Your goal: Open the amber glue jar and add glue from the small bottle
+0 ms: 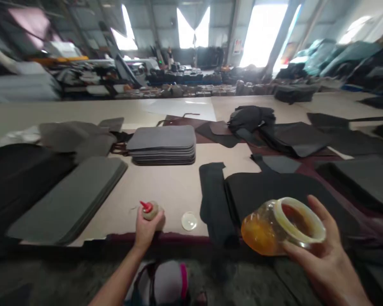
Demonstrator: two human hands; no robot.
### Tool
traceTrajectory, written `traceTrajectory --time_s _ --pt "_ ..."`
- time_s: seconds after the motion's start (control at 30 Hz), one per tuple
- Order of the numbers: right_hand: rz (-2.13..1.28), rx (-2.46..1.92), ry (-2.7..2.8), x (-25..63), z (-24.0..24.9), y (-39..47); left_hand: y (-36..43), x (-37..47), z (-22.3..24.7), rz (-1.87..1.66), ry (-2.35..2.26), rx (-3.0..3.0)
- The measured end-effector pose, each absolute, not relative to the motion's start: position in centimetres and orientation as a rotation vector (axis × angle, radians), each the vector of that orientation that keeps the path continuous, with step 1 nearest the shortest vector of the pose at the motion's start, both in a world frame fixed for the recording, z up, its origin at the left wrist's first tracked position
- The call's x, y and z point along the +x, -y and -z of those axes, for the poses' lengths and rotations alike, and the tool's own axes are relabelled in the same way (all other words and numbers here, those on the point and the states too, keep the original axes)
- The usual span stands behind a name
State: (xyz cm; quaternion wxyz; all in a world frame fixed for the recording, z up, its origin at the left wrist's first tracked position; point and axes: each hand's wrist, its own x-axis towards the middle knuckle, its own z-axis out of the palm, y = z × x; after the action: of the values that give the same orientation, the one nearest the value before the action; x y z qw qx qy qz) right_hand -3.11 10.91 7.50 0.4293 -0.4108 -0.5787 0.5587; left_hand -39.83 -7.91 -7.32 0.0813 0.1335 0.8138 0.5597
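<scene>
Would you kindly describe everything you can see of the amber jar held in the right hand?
The jar is a squat, clear container, plastic by its look, holding amber-orange liquid pooled at its lower left. It has a wide, pale cream rim and no lid on. It is tilted on its side, mouth facing up and right towards the camera. The right hand grips it from below and around the rim, above the black fabric sheets at the table's near edge.

Grey pad stack (162, 145) and black fabric pieces (293, 138) lie on the table (172, 187).
</scene>
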Motion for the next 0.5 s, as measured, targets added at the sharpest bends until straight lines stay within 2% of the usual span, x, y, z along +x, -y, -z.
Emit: traceTrajectory --time_s 0.13,0.23,0.5 --pt "-1.56 -0.824 1.688 -11.8 -5.0 -9.0 13.5 -35.7 4.9 -1.716 -2.318 0.391" --pt "-1.459 -0.668 1.966 -18.7 -2.7 -7.3 17.5 -32.6 3.8 -1.749 -2.243 0.413" --pt "-1.462 -0.432 2.279 -29.9 4.3 -4.5 23.3 -27.7 5.7 -1.918 -2.225 0.235"
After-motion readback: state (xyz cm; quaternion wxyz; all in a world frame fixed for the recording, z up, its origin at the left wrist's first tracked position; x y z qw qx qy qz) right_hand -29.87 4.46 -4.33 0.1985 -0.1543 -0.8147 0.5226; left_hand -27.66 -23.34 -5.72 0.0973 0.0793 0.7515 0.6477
